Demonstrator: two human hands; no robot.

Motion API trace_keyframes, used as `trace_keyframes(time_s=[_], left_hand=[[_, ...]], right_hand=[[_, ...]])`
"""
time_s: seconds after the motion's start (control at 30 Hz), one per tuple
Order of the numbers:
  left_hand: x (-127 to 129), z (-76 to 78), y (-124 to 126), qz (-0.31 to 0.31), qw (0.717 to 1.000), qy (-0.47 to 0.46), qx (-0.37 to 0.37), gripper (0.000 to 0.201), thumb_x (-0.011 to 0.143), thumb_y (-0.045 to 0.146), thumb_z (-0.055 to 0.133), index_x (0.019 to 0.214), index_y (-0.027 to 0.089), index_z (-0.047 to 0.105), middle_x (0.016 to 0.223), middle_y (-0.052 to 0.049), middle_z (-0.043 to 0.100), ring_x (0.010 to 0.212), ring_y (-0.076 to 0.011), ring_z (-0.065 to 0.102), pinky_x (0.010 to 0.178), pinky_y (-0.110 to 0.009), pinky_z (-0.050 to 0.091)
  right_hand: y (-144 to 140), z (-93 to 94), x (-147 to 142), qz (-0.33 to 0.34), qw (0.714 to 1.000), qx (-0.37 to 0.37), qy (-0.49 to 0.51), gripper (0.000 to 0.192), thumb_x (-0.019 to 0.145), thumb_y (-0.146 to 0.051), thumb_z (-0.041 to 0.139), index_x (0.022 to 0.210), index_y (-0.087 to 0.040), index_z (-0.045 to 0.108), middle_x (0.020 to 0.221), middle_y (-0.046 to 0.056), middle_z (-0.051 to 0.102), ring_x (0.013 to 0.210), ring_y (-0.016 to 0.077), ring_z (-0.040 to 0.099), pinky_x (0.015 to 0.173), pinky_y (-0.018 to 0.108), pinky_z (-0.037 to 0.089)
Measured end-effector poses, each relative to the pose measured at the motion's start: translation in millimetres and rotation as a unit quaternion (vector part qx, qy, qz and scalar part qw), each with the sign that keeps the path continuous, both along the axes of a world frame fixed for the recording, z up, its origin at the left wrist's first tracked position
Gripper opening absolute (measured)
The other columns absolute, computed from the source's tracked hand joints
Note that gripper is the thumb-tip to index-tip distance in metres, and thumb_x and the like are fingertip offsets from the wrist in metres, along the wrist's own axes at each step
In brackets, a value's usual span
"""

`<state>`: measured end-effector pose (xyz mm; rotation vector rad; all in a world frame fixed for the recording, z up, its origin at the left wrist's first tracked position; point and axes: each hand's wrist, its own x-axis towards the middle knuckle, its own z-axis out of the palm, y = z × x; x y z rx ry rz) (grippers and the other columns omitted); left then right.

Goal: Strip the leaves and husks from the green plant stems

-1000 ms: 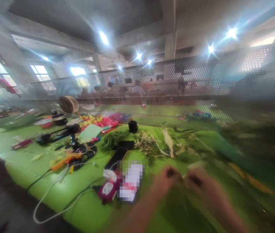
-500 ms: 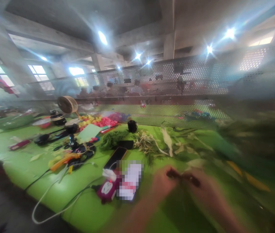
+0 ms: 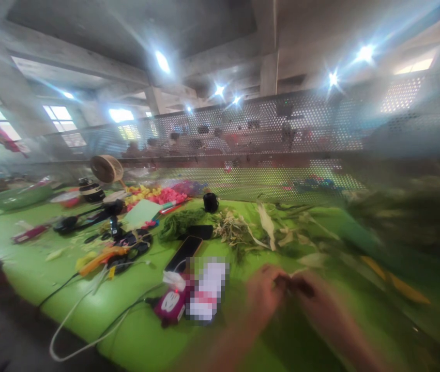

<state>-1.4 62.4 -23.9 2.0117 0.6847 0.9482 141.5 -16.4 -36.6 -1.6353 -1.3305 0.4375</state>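
My left hand (image 3: 265, 290) and my right hand (image 3: 315, 289) meet fingertip to fingertip above the green tabletop (image 3: 142, 330). Both are closed in a pinch, and whatever lies between the fingers is too small and blurred to name. Just beyond them lie pale, leaf-like strips (image 3: 313, 259) and a bundle of dry-looking pale stems (image 3: 230, 227). Left of my left hand is a phone with its screen lit and pixelated (image 3: 207, 290). A dark phone (image 3: 184, 253) rests behind it.
A purple power strip (image 3: 171, 306) with cables sits left of the phones. An orange glue gun (image 3: 101, 259) lies farther left. Behind are green fibres (image 3: 181, 225), pink and yellow petals (image 3: 169, 195), a small fan (image 3: 106, 169) and a perforated metal screen (image 3: 243, 139). Dark foliage (image 3: 417, 222) fills the right.
My fingers have shifted slightly and my hands remain together in almost the same place. The view has moved a little. Objects on the table look unchanged.
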Motion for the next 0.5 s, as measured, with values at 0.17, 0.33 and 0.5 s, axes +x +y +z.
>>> trace_keyframes(time_s=[0.17,0.33,0.5], left_hand=[[-1.0,-1.2,3.0,-0.017,0.998,-0.046,-0.05,0.015,0.083,0.031,0.06,0.083,0.021,0.071,0.084,-0.006,0.068,0.084,-0.02,0.059,0.079,-0.03,0.045],[-1.0,0.4,2.4,-0.011,0.997,-0.052,-0.055,0.015,0.082,0.033,0.062,0.081,0.021,0.072,0.085,-0.007,0.066,0.083,-0.0204,0.059,0.078,-0.031,0.046],[-0.5,-1.3,2.7,0.004,0.999,-0.037,-0.025,0.011,0.082,0.027,0.064,0.082,0.02,0.072,0.084,-0.007,0.065,0.081,-0.0194,0.06,0.076,-0.03,0.046]], right_hand=[[2.1,3.1,2.4,0.048,0.992,-0.015,0.116,0.022,0.082,-0.039,0.055,0.089,-0.02,0.065,0.082,0.003,0.07,0.075,0.0199,0.064,0.066,0.029,0.048],[4.8,-2.2,2.2,0.072,0.982,-0.026,0.175,0.023,0.078,-0.034,0.058,0.094,-0.02,0.067,0.085,0.004,0.07,0.077,0.0207,0.064,0.069,0.032,0.049],[4.1,0.1,2.1,0.043,0.989,-0.024,0.138,0.016,0.075,-0.033,0.059,0.077,-0.019,0.066,0.071,0.001,0.067,0.067,0.0188,0.061,0.063,0.03,0.046]])
